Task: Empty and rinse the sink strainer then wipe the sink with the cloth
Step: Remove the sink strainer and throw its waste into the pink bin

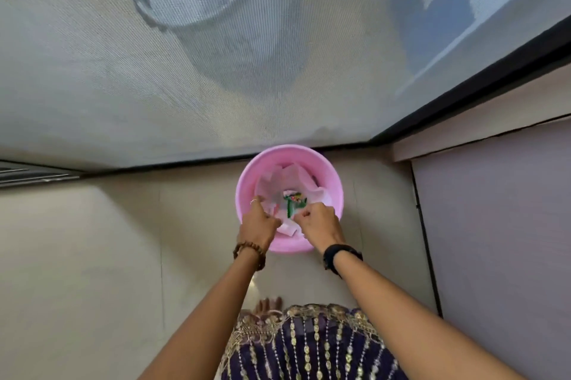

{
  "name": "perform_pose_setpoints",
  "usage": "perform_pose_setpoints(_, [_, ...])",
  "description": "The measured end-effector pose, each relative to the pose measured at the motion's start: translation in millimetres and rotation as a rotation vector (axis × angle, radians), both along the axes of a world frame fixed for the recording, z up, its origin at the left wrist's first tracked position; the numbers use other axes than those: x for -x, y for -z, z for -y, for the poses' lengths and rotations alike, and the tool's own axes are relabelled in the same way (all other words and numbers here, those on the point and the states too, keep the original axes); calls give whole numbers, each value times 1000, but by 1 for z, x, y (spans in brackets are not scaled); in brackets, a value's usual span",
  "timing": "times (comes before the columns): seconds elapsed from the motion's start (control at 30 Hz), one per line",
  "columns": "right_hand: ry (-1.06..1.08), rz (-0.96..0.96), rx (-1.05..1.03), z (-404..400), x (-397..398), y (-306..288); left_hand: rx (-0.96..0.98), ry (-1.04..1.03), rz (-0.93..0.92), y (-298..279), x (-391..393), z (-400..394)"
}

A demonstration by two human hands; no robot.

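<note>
A pink bin (335,191) stands on the floor against a mesh screen, lined with a white plastic liner (296,175). Green and coloured scraps (293,198) lie at its bottom. Both of my hands are over the near rim. My left hand (259,220), with a ring and a bead bracelet, has its fingers curled on a fold of the liner. My right hand (319,223), above a black wristband, is closed in a pinch beside it; what it holds is hidden. No sink strainer, sink or cloth is visible.
A mesh screen (123,86) with a dark bottom frame rises right behind the bin; a bucket shows dimly through it. A pale cabinet side (494,240) stands to the right. Beige floor tiles (92,256) spread to the left. My foot (268,307) is near the bin.
</note>
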State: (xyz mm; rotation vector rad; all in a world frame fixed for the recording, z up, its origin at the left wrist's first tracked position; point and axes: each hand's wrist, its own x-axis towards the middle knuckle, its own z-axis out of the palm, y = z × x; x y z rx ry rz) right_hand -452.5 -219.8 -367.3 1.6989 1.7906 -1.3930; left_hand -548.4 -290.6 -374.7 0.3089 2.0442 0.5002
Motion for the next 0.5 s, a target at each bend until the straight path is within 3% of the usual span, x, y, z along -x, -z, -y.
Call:
perform_pose_setpoints(0.1, [209,-96,85,4,3,-19,-60,-126,64,-27,-6,-1])
perform_pose_setpoints(0.3, [808,-439,325,-19,7,-147,-227,-773,531,-166,-14,-39])
perform_pose_setpoints(0.37, [927,-552,373,-30,2,-203,-279,-797,604,-222,-19,-52])
perform_pose_setpoints(0.5, [992,-860,398,-54,-29,-331,-444,-659,820,-341,-37,-82])
